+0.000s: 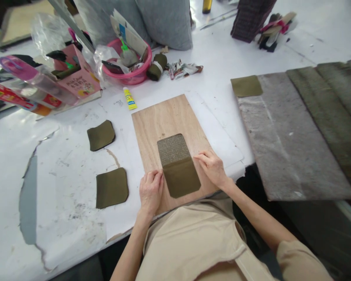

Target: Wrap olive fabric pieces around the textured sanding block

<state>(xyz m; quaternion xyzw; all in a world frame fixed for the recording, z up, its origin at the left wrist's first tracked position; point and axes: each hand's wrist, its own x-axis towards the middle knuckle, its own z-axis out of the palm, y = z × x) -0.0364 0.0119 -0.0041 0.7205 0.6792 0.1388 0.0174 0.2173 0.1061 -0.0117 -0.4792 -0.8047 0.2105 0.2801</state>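
An olive-green fabric piece (181,177) with rounded corners lies on a thin wooden board (169,117) before me. Its upper part shows a coarser, speckled grey-brown surface (175,149), and a straight line crosses the piece between the two parts. My left hand (151,189) rests on the board with fingers curled together, fingertips at the left end of that line. At the right end, my right hand (211,168) is closed in a pinch just beside the edge. Whatever either hand may hold is too small or hidden to make out.
Two stacks of olive fabric pieces, an upper stack (101,135) and a lower stack (112,188), lie left of the board. A yellow glue tube (130,99) and a pink basket (128,78) stand beyond. On the right is a grey padded panel (289,136) with an olive patch (247,86).
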